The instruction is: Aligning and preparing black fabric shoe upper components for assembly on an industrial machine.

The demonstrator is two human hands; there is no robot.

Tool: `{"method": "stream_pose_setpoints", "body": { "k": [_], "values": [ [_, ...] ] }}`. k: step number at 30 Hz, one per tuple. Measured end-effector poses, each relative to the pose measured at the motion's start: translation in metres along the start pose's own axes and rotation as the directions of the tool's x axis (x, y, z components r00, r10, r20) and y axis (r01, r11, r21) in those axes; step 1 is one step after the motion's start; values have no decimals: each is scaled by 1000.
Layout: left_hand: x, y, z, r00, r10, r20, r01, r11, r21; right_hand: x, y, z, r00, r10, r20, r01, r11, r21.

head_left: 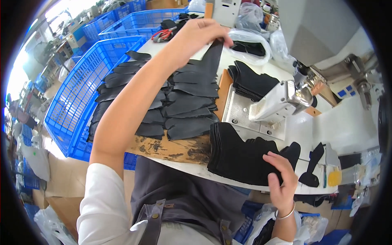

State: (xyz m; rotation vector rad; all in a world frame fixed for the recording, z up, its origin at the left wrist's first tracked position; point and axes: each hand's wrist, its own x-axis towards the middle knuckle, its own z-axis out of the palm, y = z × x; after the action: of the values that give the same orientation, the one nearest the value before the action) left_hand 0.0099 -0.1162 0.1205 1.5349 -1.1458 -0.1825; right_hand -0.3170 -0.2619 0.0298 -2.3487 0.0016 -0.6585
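My left hand (204,34) reaches far across the table, its fingers closed on the upper end of a black leather piece (211,63). That piece is lifted at its far end above overlapping rows of similar curved black pieces (190,108). My left forearm hides part of these rows. At the near right, my right hand (282,179) rests against a stack of black fabric pieces (241,155), thumb and fingers apart. Another stack of black cut pieces (255,81) lies farther back, beside the white sewing machine (271,104).
Blue plastic crates (92,77) stand along the table's left side. Red-handled scissors (163,35) lie at the back. A stained wooden board (171,149) borders the near edge. A narrow black piece (313,163) and a yellow-capped bottle (337,177) are at the right. A plastic bag (255,57) holds black pieces.
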Motion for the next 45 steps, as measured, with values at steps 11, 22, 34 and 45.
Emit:
{"method": "stream_pose_setpoints", "body": {
  "k": [11, 22, 34, 45],
  "values": [
    [-65, 55, 112, 723, -234, 650, 308, 951, 0, 44, -29, -3, 926, 373, 54, -357, 822, 445],
    [-89, 24, 122, 668, -274, 691, 191, 962, 197, -9, 5, -29, 893, 449, -34, -390, 808, 441],
    [-99, 22, 136, 764, -227, 604, 62, 958, 281, -15, 18, -39, 872, 486, 54, -486, 852, 195],
    [-99, 16, 138, 777, -142, 613, -42, 961, 275, -12, 15, -38, 903, 424, 68, -429, 898, 97]
  ]
}}
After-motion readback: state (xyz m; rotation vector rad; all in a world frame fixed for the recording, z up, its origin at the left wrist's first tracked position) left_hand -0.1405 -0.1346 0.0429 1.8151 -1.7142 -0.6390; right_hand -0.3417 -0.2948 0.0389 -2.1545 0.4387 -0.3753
